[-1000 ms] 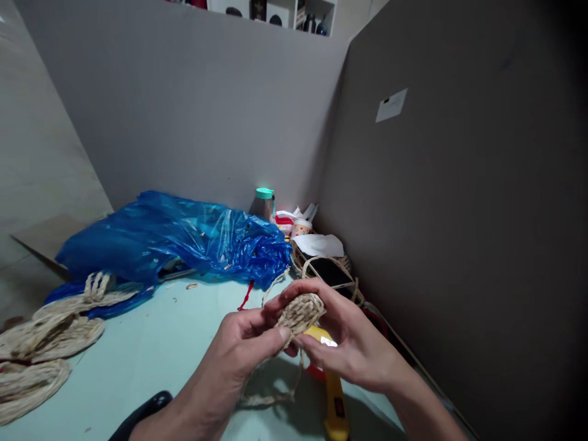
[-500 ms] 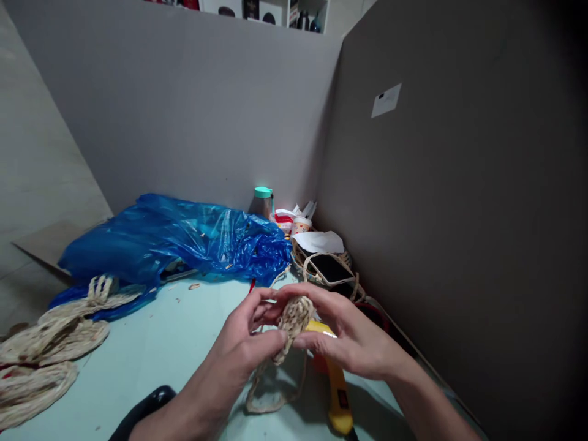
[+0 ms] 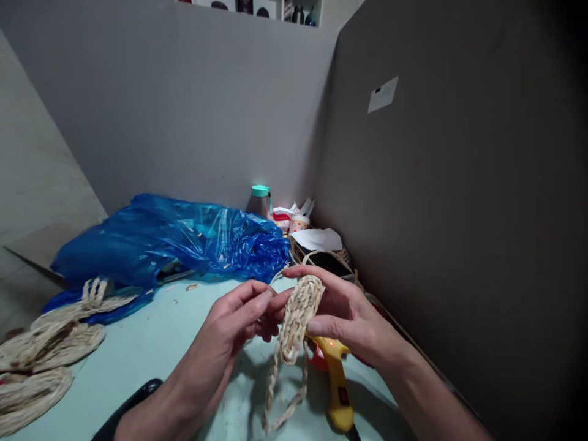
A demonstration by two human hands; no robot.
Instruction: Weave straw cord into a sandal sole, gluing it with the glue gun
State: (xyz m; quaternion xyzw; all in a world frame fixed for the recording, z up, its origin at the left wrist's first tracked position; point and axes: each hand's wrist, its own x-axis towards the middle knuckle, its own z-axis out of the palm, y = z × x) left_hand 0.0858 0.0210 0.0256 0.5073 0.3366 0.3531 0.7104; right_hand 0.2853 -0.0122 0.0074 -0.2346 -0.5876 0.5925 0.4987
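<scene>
My right hand grips an oblong coil of braided straw cord, thumb on its front face and fingers behind it. A loose loop of the same cord hangs from the coil toward the tabletop. Just left of the coil is my left hand, its thumb and forefinger pinched together; what they hold, if anything, is hidden. Below my right hand a yellow glue gun with a dark red switch lies on the table, its front end partly covered.
Woven straw pieces lie at the left. Behind them a blue plastic bag spreads along the grey partition. A bottle with a green lid, a paper cup and a basket with white paper stand in the back corner. A dark object lies by my left forearm.
My left hand has let go of the coil's side and shifted left. The coil now shows its broad face, held by my right hand, and its cord loop hangs lower.
</scene>
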